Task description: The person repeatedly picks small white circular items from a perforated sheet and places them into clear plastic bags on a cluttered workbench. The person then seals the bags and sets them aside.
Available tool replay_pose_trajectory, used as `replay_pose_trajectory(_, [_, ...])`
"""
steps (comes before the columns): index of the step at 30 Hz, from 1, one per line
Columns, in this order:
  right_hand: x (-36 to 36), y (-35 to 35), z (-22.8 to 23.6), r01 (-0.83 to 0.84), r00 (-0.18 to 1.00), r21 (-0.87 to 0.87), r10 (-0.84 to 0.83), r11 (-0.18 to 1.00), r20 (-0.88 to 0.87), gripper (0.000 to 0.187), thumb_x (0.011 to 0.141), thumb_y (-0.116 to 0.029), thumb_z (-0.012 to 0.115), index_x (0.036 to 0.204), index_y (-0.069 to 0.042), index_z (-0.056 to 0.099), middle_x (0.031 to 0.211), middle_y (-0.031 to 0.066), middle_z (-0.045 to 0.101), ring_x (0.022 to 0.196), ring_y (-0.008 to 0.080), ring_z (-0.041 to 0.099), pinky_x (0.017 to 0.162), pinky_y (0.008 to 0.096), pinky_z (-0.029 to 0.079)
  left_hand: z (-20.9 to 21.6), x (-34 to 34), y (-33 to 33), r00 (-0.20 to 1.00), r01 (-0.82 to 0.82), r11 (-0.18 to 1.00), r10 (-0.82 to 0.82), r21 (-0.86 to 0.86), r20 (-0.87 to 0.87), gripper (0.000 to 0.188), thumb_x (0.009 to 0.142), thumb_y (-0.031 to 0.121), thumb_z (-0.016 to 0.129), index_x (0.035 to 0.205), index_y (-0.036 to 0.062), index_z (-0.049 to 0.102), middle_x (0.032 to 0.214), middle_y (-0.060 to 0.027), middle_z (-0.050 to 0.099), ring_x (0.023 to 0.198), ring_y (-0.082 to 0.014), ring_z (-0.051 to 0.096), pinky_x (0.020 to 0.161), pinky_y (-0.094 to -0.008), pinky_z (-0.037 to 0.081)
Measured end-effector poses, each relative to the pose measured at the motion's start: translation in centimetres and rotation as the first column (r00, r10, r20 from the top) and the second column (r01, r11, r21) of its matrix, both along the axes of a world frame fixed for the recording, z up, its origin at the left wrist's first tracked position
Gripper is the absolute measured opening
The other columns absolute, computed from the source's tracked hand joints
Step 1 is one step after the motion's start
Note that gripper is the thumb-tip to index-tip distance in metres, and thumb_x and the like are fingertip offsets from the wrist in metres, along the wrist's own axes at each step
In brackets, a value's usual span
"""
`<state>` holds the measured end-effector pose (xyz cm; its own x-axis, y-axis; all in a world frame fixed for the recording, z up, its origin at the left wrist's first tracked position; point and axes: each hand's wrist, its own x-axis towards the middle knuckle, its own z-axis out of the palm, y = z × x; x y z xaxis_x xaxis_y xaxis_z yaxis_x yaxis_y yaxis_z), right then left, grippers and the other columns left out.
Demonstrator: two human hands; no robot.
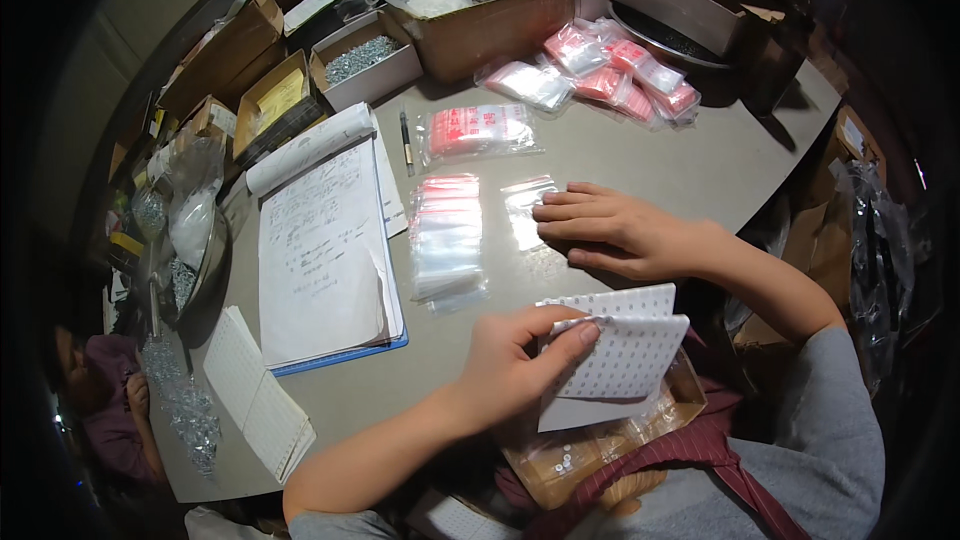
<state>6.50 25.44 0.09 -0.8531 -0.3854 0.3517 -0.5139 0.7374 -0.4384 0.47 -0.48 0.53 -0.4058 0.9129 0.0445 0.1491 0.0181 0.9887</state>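
Observation:
My left hand (515, 350) pinches folded white sheets (622, 358) covered in rows of small printed marks, which look like sticker sheets. Beneath them, at my lap, is an open cardboard box (590, 448) lined with clear plastic, with a few small white pieces in it. Palm down, my right hand (635, 235) lies with its fingers stretched out, the tips at the edge of small clear plastic bags (522, 205) on the table. Just left of these lies an overlapping row of clear zip bags (446, 240) with red top edges. Behind that is a sealed pack of bags (480, 130).
A clipboard with handwritten paper (325, 250) lies left, a pen (407, 143) beside it. Bag packs (620, 70) are heaped far right. Boxes of metal parts (365, 65) line the back. A paper booklet (258, 395) lies near left; another person (120, 390) sits beyond.

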Motion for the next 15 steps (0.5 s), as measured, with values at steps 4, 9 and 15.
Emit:
replay_pose_trajectory(4, [3.5, -0.5, 2.3, 0.270, 0.962, -0.287, -0.242, 0.919, 0.128, 0.027, 0.092, -0.003, 0.061, 0.119, 0.001, 0.066, 0.111, 0.0171, 0.071, 0.109, 0.0374, 0.067, 0.101, 0.0459, 0.050, -1.0, -0.1, 0.6, 1.000, -0.024, 1.000, 0.024, -0.020, 0.002, 0.027, 0.099, 0.021, 0.072, 0.116, -0.0002, 0.075, 0.086, -0.0095, 0.075, 0.073, -0.0081, 0.062, 0.065, -0.0264, 0.051])
replay_pose_trajectory(9, [5.6, -2.8, 5.8, 0.153, 0.987, -0.140, -0.158, 0.978, -0.027, 0.032, 0.077, -0.002, 0.068, 0.109, -0.002, 0.065, 0.105, 0.0149, 0.066, 0.101, 0.0346, 0.063, 0.091, 0.0438, 0.048, -1.1, -0.1, 0.3, 0.999, -0.048, 0.998, 0.049, -0.037, 0.019, 0.028, 0.100, 0.021, 0.070, 0.117, -0.0007, 0.074, 0.087, -0.0117, 0.074, 0.076, -0.0111, 0.064, 0.069, -0.0277, 0.052])
replay_pose_trajectory(15, [6.4, -4.7, 4.1, 0.209, 0.951, 0.135, -0.170, 0.968, -0.258, 0.033, 0.072, -0.008, 0.072, 0.104, -0.003, 0.061, 0.101, 0.0140, 0.060, 0.096, 0.0339, 0.059, 0.089, 0.0464, 0.047, -0.1, 0.0, 0.5, 0.999, -0.037, 0.999, 0.038, -0.037, 0.025, 0.028, 0.102, 0.022, 0.068, 0.118, -0.0008, 0.074, 0.085, -0.0113, 0.073, 0.077, -0.0106, 0.063, 0.070, -0.0277, 0.052])
